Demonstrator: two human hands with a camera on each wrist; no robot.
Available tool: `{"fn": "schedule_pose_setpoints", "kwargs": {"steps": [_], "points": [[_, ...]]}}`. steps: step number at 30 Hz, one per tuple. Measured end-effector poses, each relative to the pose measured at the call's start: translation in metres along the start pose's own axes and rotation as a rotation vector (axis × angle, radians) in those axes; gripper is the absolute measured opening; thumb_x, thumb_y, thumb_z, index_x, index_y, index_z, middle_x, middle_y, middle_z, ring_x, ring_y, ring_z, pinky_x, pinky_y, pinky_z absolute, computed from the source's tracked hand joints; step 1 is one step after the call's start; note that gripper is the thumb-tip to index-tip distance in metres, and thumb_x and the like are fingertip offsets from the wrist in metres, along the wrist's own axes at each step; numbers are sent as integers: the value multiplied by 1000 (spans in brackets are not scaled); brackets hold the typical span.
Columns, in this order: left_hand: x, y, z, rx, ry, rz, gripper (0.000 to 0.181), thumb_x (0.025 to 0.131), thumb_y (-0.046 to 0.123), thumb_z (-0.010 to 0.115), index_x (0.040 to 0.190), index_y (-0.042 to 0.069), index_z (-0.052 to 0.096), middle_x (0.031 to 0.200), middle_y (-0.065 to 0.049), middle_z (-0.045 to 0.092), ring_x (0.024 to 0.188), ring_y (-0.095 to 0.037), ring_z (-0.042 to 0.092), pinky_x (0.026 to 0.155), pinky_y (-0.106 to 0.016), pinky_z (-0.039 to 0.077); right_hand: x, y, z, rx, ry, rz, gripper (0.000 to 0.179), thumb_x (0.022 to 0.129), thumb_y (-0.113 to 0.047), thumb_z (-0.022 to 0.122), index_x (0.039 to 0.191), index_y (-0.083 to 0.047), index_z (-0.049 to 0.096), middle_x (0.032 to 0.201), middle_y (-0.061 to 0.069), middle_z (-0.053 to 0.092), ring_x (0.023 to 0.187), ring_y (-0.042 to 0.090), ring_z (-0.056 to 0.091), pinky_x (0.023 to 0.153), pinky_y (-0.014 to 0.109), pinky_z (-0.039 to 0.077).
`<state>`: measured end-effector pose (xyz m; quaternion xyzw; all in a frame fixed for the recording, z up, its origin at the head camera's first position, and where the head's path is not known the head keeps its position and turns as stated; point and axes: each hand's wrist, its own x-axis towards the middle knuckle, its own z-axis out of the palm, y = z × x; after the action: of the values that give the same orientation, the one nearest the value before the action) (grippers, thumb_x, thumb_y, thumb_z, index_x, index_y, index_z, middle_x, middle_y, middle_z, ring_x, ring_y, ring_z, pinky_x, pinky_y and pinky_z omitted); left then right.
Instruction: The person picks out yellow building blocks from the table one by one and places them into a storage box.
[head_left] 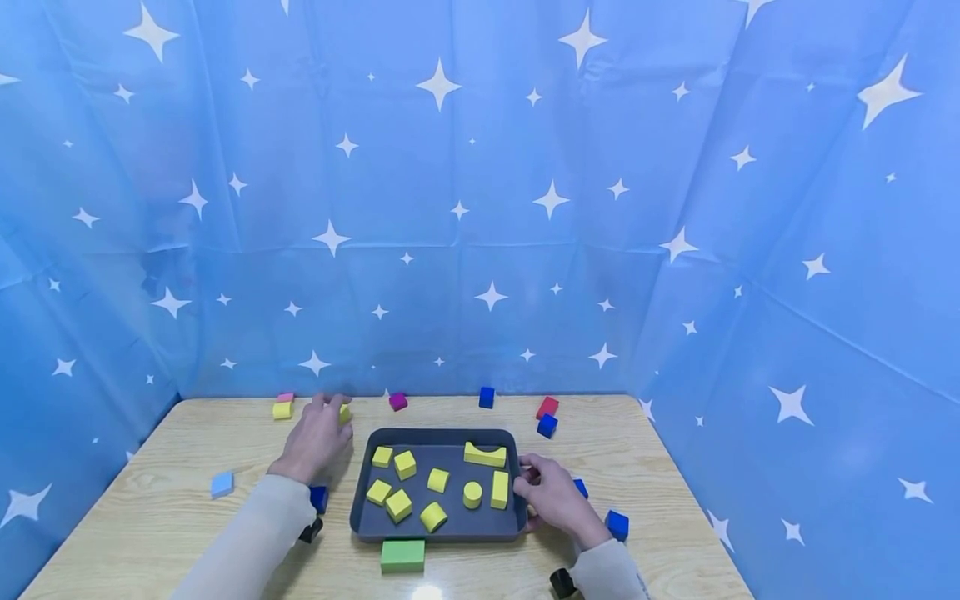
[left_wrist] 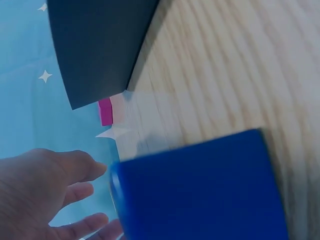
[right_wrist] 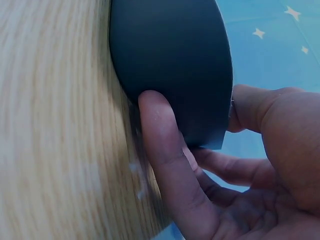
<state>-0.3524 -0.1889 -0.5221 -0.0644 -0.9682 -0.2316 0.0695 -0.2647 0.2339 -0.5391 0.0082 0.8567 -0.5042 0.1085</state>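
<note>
My left hand [head_left: 318, 433] reaches to the back left of the table, beside a yellow block [head_left: 345, 413] that it partly covers. In the left wrist view its fingers are loosely extended, and a blue block [left_wrist: 200, 190] in front hides some fingertips; no yellow block shows there. At the right side of a dark grey tray [head_left: 435, 532], my right hand [head_left: 555, 497] grips the rim, thumb over the edge and fingers against the outer wall [right_wrist: 175, 55]. Several yellow blocks lie in the tray, among them an arch-shaped one [head_left: 484, 455], a cylinder [head_left: 472, 495] and a cube [head_left: 399, 506].
A yellow half-round block [head_left: 282, 411] and a pink block [head_left: 286, 397] lie at the back left. Along the back are a magenta block [head_left: 398, 402], a blue cube [head_left: 487, 397] and a red block [head_left: 547, 407]. A green block [head_left: 402, 556] lies before the tray, a light blue one [head_left: 222, 484] left.
</note>
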Motion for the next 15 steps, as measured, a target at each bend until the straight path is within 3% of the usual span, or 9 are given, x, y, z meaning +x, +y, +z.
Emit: {"fn": "schedule_pose_setpoints", "kwargs": {"steps": [7,15], "points": [[0,0,-3,1,-98,-19,60,112,12,64,169,-5,52,175,-38,42,152,-64,54,119,-78,54,0,1,0,0,-7,-4,63,106,-14,70,165,3,58,124,16,70,95,24,71,63,42,70],[7,0,0,54,-123,-7,52,108,10,70,157,-5,65,156,-37,61,140,-58,64,115,-74,58,0,2,0,2,-3,3,62,107,-15,69,165,3,58,125,16,70,96,25,70,63,42,71]]}}
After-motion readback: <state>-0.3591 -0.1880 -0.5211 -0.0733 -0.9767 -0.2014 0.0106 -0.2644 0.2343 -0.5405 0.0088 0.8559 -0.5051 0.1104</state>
